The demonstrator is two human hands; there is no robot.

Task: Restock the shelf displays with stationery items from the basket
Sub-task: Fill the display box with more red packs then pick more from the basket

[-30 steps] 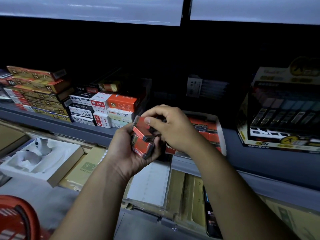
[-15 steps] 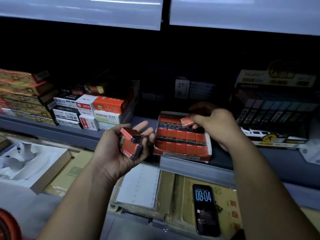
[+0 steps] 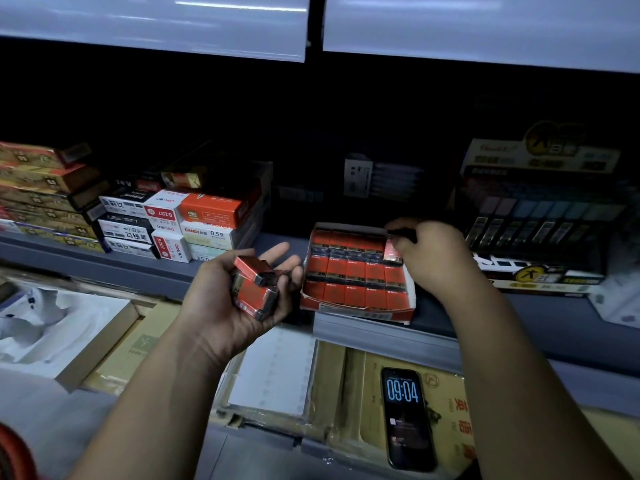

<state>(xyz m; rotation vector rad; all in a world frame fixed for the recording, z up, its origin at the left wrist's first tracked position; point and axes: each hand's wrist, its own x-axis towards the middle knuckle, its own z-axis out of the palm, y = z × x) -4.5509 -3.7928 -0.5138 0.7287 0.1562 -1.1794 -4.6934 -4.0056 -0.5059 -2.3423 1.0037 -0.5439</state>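
My left hand (image 3: 239, 299) lies palm up in front of the shelf and cradles a few small red boxes (image 3: 254, 287), fingers curled loosely around them. An open display carton (image 3: 360, 311) on the grey shelf is filled with rows of the same red boxes. My right hand (image 3: 426, 258) is at the carton's far right corner and pinches one small red box (image 3: 391, 252), which stands at the end of the back row. A red basket rim (image 3: 14, 455) shows at the bottom left corner.
Stacked pen and refill boxes (image 3: 180, 223) stand on the shelf to the left. A big marker display box (image 3: 543, 216) is at the right. On the lower level lie a phone (image 3: 407, 417) reading 09:04, yellow packs and a white moulded tray (image 3: 52, 330).
My right hand took one red box from my left hand, carried it right to the carton, and lowered it into the back row's right end. The view has shifted right.
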